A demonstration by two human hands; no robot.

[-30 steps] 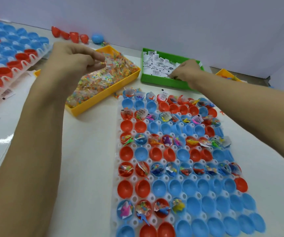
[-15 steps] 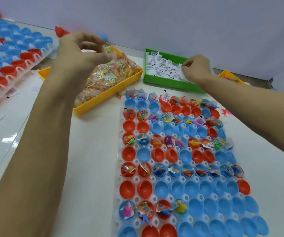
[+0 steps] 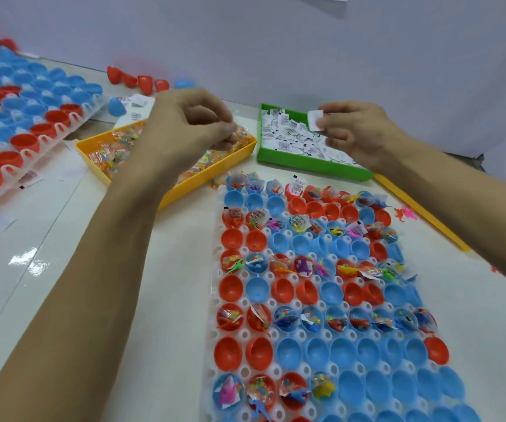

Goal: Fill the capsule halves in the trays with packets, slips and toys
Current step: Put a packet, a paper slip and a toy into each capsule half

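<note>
Capsule halves [image 3: 231, 239] — smooth, glossy red and blue plastic. Tray [image 3: 213, 303]: translucent white plastic. Yellow bin [image 3: 206, 181] and green bin [image 3: 306, 164] — opaque, satin-finish plastic. Slips [image 3: 288, 138]: matt white paper. Packets [image 3: 105, 156]: clear, crinkled film. Worktop [image 3: 72, 269]: glossy, reflective white.

Open worktop [image 3: 99, 300] runs down the left of the near tray [image 3: 212, 303], between it and the second tray [image 3: 72, 118] at far left, so there's a lane there. Up top it's tight: the yellow bin [image 3: 166, 200] and green bin [image 3: 306, 166] sit just beside the tray's far edge, a narrow gap between them. A yellow strip [image 3: 422, 213] hems the right side, and the wall [image 3: 276, 47] closes the back.
</note>
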